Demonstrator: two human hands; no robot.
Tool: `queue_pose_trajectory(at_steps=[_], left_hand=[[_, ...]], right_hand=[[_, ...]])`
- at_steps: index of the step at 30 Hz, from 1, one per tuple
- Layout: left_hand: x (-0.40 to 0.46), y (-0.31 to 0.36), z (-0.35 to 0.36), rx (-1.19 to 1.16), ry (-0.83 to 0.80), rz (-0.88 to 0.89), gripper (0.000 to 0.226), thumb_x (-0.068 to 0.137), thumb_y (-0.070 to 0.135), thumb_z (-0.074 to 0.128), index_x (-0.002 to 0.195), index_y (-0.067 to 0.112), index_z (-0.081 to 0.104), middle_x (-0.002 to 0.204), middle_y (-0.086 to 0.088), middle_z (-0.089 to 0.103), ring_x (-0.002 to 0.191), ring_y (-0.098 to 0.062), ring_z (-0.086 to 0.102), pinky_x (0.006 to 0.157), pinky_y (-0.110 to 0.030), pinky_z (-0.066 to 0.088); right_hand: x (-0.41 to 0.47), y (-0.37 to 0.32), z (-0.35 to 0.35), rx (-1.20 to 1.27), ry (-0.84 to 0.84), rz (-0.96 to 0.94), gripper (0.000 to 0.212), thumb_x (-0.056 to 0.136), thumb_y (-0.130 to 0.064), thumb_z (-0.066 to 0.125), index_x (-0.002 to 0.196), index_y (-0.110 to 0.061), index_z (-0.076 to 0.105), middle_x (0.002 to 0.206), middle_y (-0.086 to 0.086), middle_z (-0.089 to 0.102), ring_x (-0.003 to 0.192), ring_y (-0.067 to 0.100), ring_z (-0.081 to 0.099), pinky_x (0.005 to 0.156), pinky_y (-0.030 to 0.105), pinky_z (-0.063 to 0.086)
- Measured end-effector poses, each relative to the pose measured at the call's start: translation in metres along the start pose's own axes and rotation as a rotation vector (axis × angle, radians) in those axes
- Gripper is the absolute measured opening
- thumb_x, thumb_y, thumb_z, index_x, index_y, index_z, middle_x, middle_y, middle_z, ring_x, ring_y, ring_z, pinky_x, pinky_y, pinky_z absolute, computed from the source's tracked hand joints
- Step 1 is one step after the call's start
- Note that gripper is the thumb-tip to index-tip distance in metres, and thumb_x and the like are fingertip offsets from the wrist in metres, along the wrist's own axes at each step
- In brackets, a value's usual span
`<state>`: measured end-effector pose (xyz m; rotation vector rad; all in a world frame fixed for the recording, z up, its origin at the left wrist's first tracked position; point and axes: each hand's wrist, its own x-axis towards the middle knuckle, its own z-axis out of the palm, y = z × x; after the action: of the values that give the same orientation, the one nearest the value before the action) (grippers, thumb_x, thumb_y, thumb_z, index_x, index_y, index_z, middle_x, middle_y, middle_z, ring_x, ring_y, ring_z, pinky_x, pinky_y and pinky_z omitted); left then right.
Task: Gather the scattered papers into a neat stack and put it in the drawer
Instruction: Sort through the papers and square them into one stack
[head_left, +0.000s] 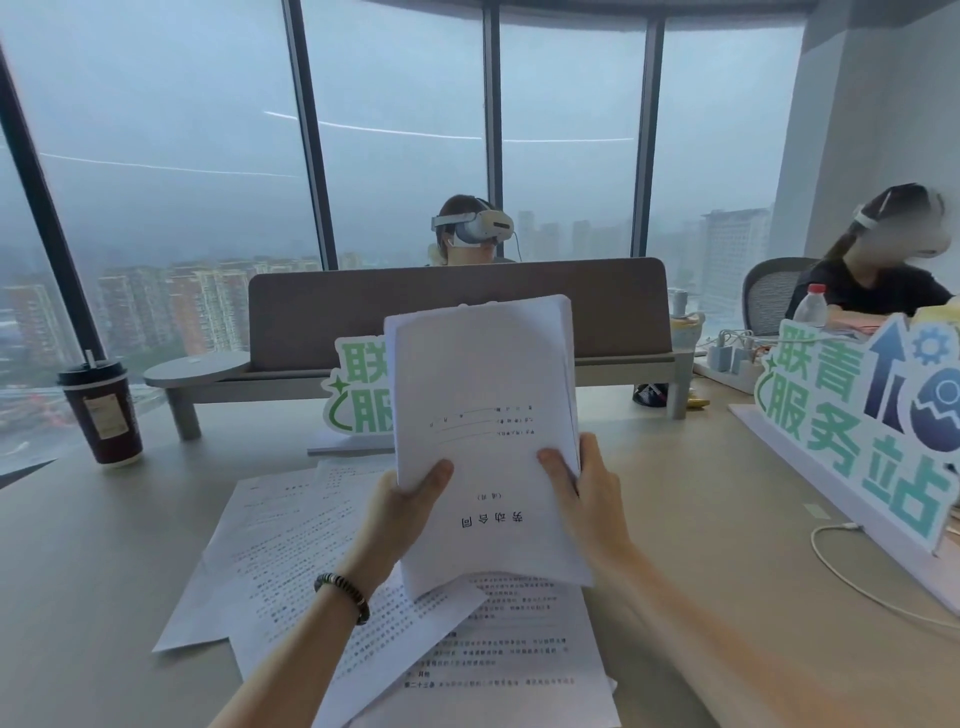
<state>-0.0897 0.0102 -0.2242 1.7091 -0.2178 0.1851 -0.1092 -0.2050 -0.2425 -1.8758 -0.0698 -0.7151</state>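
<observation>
A stack (483, 395) of white printed papers is held upright above the table (104, 545), its front sheet facing the viewer with the text upside down. The left hand (410, 512) grips its lower left edge and the right hand (582, 493) its lower right edge, thumbs on the front. The sheets are unevenly aligned at the top. More printed sheets (311, 561) lie fanned and overlapping on the table beneath.
</observation>
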Motion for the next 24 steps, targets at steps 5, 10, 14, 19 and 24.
queue_pose_trajectory(at_steps=[5,10,14,19,24], left_hand=[[0.006,0.005,-0.013,-0.044,0.006,-0.055,0.016,0.097,0.028,0.062,0.094,0.018,0.073,0.09,-0.006,0.078,0.081,-0.025,0.076,0.071,-0.042,0.062],[0.008,-0.004,-0.041,-0.165,-0.062,-0.335,0.022,0.098,0.023,0.06,0.103,0.004,0.07,0.094,-0.019,0.076,0.076,-0.033,0.074,0.058,-0.038,0.062],[0.009,-0.032,-0.072,-0.108,-0.018,-0.491,0.029,0.095,0.024,0.064,0.108,-0.002,0.068,0.102,-0.026,0.074,0.087,-0.04,0.072,0.074,-0.048,0.061],[0.004,-0.058,-0.074,-0.01,0.006,-0.539,0.026,0.096,0.019,0.065,0.104,-0.005,0.068,0.078,-0.02,0.075,0.063,-0.032,0.072,0.051,-0.036,0.059],[0.011,-0.061,-0.059,0.036,0.033,-0.513,0.026,0.093,0.023,0.069,0.101,-0.002,0.068,0.091,-0.022,0.075,0.083,-0.039,0.073,0.08,-0.052,0.06]], right_hand=[[0.007,-0.008,-0.004,0.115,-0.064,0.112,0.016,0.095,-0.037,0.064,0.102,-0.023,0.062,0.096,-0.007,0.071,0.078,0.001,0.069,0.06,0.013,0.052],[0.016,-0.001,-0.005,-0.163,-0.259,0.357,0.049,0.103,-0.054,0.036,0.1,-0.014,0.065,0.089,0.001,0.067,0.08,0.017,0.065,0.072,0.033,0.054],[0.016,0.018,-0.022,-0.688,-0.361,0.338,0.049,0.1,-0.055,0.04,0.092,-0.011,0.061,0.087,0.006,0.066,0.087,0.026,0.064,0.071,0.036,0.047],[0.015,0.025,-0.02,-0.533,-0.391,0.452,0.044,0.093,-0.043,0.064,0.123,-0.011,0.057,0.117,0.004,0.062,0.088,0.02,0.069,0.081,0.039,0.06],[0.01,0.03,-0.016,-0.18,-0.372,0.569,0.062,0.081,-0.021,0.083,0.131,-0.014,0.047,0.126,0.004,0.06,0.115,0.023,0.059,0.1,0.041,0.05]])
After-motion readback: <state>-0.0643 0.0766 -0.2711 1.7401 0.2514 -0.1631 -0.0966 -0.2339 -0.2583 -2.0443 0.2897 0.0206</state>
